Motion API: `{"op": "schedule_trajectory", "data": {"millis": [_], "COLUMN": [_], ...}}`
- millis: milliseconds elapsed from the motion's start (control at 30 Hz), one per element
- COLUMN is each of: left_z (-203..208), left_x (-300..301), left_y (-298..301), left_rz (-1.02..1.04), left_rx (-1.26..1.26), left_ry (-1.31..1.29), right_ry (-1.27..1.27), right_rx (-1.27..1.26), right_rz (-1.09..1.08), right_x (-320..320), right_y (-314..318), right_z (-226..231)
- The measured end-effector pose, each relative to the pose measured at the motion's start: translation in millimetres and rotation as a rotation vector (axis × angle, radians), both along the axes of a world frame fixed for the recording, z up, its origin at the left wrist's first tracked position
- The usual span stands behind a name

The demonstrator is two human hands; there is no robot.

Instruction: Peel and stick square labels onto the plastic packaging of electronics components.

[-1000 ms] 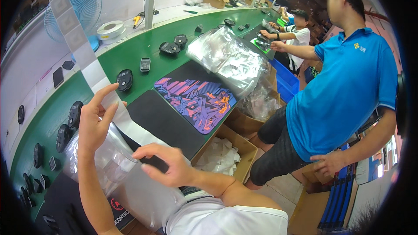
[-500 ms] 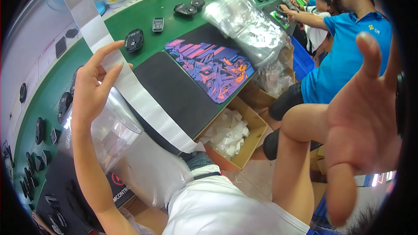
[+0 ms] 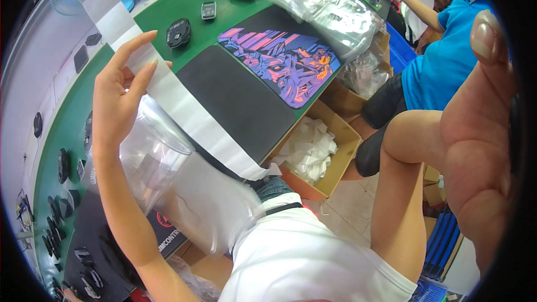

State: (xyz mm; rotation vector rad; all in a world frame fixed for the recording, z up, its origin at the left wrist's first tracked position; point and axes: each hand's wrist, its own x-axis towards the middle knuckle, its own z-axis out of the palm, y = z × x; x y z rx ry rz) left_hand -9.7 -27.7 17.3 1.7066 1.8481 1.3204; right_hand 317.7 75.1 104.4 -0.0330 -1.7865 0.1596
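1. Head view: one long, shiny white paper strip runs from the upper left of the frame down to the middle. It has lines across it, and its low end sits by the person's lap.
2. The left hand, left of the middle, pinches the strip with thumb and fingers. The right hand, big at the right edge, looks wide open. Its palm shows nothing in it, but I can't tell about every fingertip.
3. The strip looks very light and bendy, and a hard tug could rip it. It may be a bit slippery. Best hold it flat, by both side edges, with a soft pinch.
4. Under the left arm are big, see-through, soft plastic bags. They look light and slippery too, so lift them by a corner.
5. Mind the near edge of the curved green counter; the strip's low end goes past it. Just right of that end, in the middle, is a brown cardboard box with white paper scraps.
6. Open room: the flat black mat in the middle. At the right, a person in a blue shirt is near the right hand, so a wide swing could bump them.
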Motion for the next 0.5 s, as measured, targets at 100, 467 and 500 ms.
{"op": "schedule_trajectory", "data": {"millis": [100, 467, 500], "left_z": [-2, -16, -12], "left_x": [1, -9, -5], "left_y": [3, 8, 4], "left_rz": [-0.013, 0.017, 0.035], "left_rx": [0.023, 0.135, 0.107], "left_ry": [-0.013, -0.106, -0.063], "right_ry": [0.020, -0.104, -0.240], "right_rx": [-0.030, -0.513, -0.760], "right_rz": [-0.009, 0.396, 0.366], "right_x": [8, -86, -93], "right_y": [2, -6, 8], "right_z": [-2, -65, -90]}}
